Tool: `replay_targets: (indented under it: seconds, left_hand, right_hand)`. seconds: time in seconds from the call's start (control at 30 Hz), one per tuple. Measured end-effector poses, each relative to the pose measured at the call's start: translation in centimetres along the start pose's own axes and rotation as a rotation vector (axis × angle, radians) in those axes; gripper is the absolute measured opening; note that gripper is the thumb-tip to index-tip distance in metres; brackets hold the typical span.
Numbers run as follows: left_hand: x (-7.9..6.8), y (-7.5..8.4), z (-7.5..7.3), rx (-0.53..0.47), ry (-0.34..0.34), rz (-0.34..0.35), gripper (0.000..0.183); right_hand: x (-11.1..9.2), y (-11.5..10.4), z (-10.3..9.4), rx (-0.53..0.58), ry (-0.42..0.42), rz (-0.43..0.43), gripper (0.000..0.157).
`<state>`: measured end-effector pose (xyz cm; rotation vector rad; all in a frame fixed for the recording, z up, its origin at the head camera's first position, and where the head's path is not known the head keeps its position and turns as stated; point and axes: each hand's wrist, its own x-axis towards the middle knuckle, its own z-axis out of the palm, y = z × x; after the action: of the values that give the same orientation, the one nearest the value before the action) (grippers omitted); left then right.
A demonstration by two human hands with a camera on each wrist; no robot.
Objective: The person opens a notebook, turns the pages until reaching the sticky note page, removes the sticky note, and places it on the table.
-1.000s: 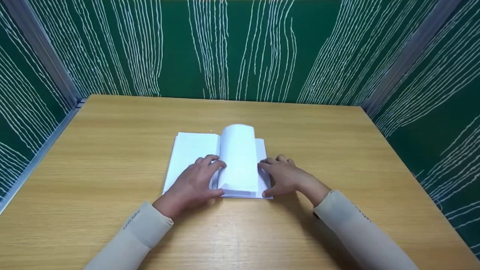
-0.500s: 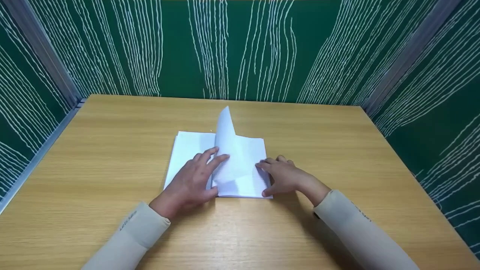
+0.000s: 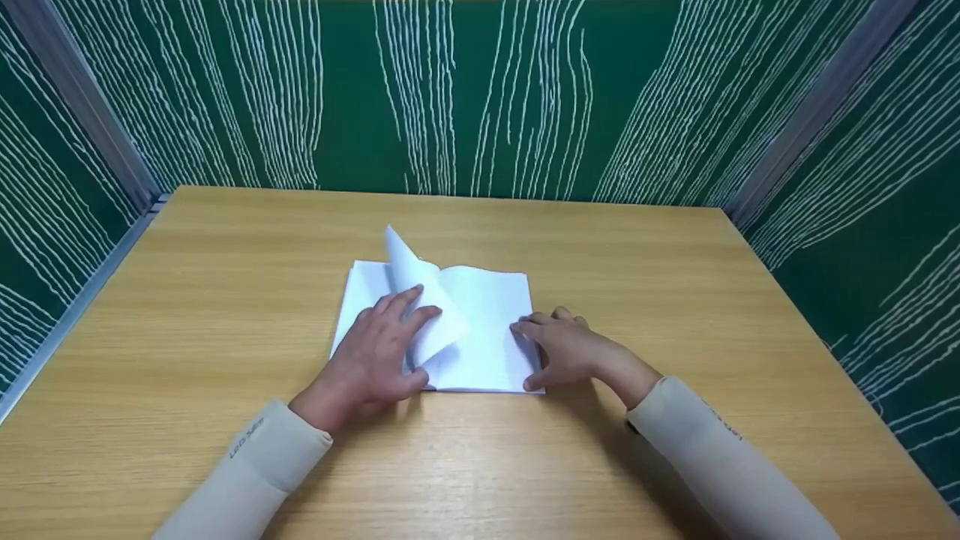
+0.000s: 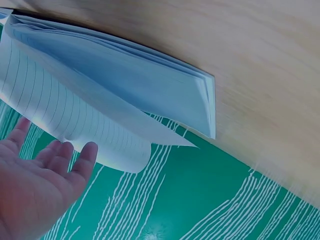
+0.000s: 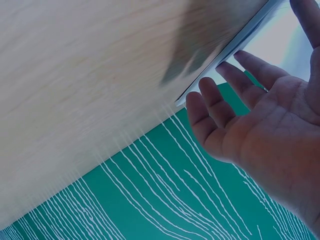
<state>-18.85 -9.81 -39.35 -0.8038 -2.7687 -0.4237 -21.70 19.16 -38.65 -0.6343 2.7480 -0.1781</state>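
- Notebook (image 3: 491, 330), white-paged and spread wide at the centre of the frame in the head view, lying on a wooden table (image 3: 480, 472)
- Lifted leaf (image 3: 444, 331), perhaps more than one, curled above the middle of the notebook, tip leaning to the upper left; ruled lines visible in the left wrist view
- Left hand (image 3: 367, 360), left of centre, fingers extended and lightly bent, fingertips against the leaf, no firm grasp evident; thumb near the lower edge of the notebook
- Right hand (image 3: 574, 349), right of centre, fingers loose, fingertips resting at the right edge of the notebook, nothing clenched
- Pale sleeves (image 3: 247, 465) at lower left and lower right
- Green wall (image 3: 352, 112), white wavy lines, across the upper part of the frame
- Step in hand, by judgement: page turning, leaf partway over toward the left, right hand steadying
- Calls next, by judgement, for pressing the leaf flat on the left without a crease, then freeing the left fingertips
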Motion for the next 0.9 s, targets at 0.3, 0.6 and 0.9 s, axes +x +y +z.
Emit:
replay_targets:
  seconds: [0.3, 0.6, 0.9]
  left_hand:
    - [-0.2, -0.5, -0.3, 0.006, 0.002, -0.006, 0.071]
    - [-0.3, -1.1, -0.5, 0.034, -0.018, -0.032, 0.075]
    - [-0.6, -1.4, -0.6, 0.078, -0.066, -0.098, 0.077]
  right_hand:
    - [0.0, 0.3, 0.0, 0.013, 0.005, -0.025, 0.086]
    - [0.2, 0.4, 0.2, 0.014, 0.009, 0.000, 0.086]
    - [0.3, 0.2, 0.3, 0.006, 0.013, 0.011, 0.086]
